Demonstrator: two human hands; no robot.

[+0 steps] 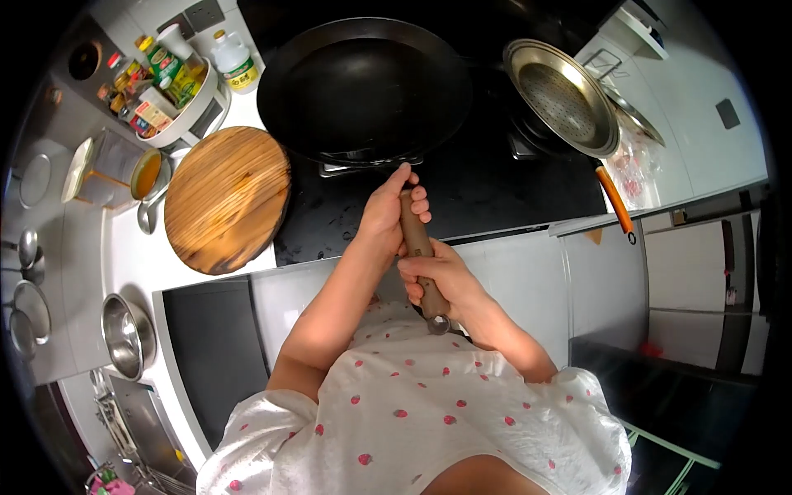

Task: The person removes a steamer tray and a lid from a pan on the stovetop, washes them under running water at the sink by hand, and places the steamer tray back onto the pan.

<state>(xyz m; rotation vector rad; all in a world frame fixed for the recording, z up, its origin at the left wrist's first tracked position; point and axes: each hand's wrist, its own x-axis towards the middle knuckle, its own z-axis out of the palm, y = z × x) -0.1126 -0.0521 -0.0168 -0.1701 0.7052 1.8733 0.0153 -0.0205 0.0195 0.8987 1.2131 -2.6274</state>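
A large black wok [363, 87] sits at the back of the stove, and a brown handle [417, 235] with a ring at its end points from it toward my body. My left hand [388, 210] is closed around the part of the handle nearer the wok, its fingertips showing on the right side. Closer to my body, my right hand [445, 276] wraps the lower part, with the thumb lying across the top. Where the handle joins the wok is partly hidden by my left hand.
Left of the stove are a round wooden board [228, 198], a bowl of orange liquid [148, 175], a spoon [147, 218], a rack of bottles [186, 111] and a steel bowl [126, 337]. On the right, a perforated steel pan [561, 95] rests above an orange handle [614, 196].
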